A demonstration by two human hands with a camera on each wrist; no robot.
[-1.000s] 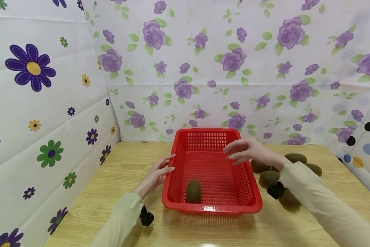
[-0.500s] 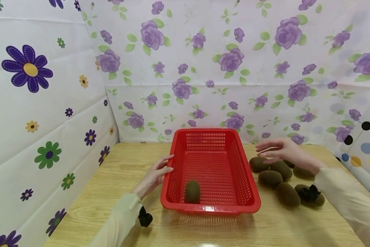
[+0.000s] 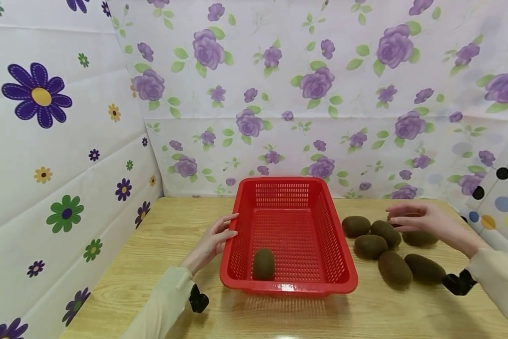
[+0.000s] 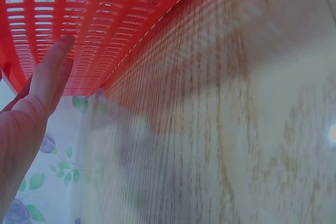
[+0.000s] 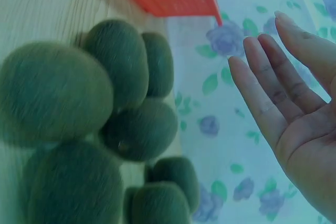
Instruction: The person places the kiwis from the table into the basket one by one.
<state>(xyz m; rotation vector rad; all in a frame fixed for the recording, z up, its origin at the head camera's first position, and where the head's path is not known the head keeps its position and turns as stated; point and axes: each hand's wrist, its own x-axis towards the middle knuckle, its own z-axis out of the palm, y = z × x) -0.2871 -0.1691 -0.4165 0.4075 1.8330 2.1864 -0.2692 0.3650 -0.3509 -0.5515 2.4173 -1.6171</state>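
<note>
A red plastic basket (image 3: 289, 287) with slotted walls stands on the table, one brown kiwi (image 3: 264, 264) lying in its near left corner. My left hand (image 3: 211, 242) rests against the basket's left side, fingertips at the rim. In the left wrist view its fingers (image 4: 50, 72) lie fairly straight along the outer wall. To the right of the basket, several kiwis (image 3: 395, 269) lie in a loose group. Over the back of that group is my right hand (image 3: 427, 221), holding nothing, its fingers apart from the thumb; it partly hides a kiwi. The right wrist view shows the kiwis (image 5: 60, 90) beside the hand.
The wood-grain table (image 3: 173, 226) runs back to a white floral cloth (image 3: 220, 141). Another patterned cloth (image 3: 109, 179) closes off the left side. A dotted cloth (image 3: 501, 221) borders the table at right.
My right hand has moved right, from over the basket's right side to over the kiwis, uncovering most of them. The left hand and the basket hold almost the same place.
</note>
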